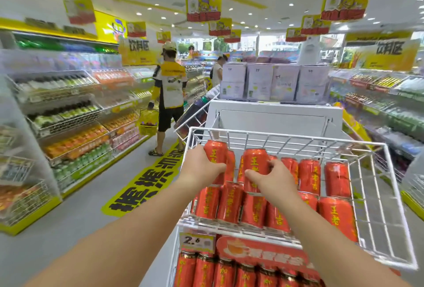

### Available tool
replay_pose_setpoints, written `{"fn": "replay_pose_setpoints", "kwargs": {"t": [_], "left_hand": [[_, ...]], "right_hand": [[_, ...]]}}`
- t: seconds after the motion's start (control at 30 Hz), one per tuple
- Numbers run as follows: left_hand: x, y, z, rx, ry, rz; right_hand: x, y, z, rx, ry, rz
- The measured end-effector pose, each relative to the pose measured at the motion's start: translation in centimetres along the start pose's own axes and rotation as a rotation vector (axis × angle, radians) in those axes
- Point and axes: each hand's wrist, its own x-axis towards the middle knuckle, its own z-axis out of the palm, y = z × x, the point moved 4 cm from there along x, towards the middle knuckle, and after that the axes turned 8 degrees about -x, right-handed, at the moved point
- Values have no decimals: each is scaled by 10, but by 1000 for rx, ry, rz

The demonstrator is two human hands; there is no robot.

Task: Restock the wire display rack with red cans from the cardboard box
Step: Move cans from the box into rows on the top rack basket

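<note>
A white wire display rack [376,185] stands in front of me, its top basket holding several red cans [309,176] with yellow writing. My left hand [202,165] grips one red can [215,151] at the basket's back left. My right hand [273,177] grips a second red can [255,160] just to its right. Both cans stand upright above a lower row of cans [229,203]. More red cans [206,270] fill the shelf below. The cardboard box is out of sight.
A price tag reading 2.6 [197,242] hangs on the rack's front. A white cabinet with pale boxes [273,84] stands behind the rack. A person in a yellow and white shirt [169,89] with a yellow basket [148,121] stands in the left aisle beside drink shelves [68,117].
</note>
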Motion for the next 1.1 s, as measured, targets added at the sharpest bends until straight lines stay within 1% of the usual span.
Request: {"fn": "replay_pose_setpoints", "kwargs": {"t": [0.17,0.33,0.5,0.7,0.83,1.0,1.1], "left_hand": [[47,-19,30,69,14,-12],[67,-41,52,109,35,-33],[76,-65,60,157,26,-50],[68,-81,55,215,-58,-53],[62,-79,57,213,-42,-47],[47,-70,56,277,-104,-66],[33,-65,48,421,-156,23]], "right_hand": [[63,3,31,37,-36,43],[85,10,69,3,-78,75],[88,7,87,-126,-60,42],[81,7,87,-150,-48,-25],[80,5,86,-227,-122,-38],[75,-4,83,-357,-210,-21],[62,-5,76,-451,-203,-70]]}}
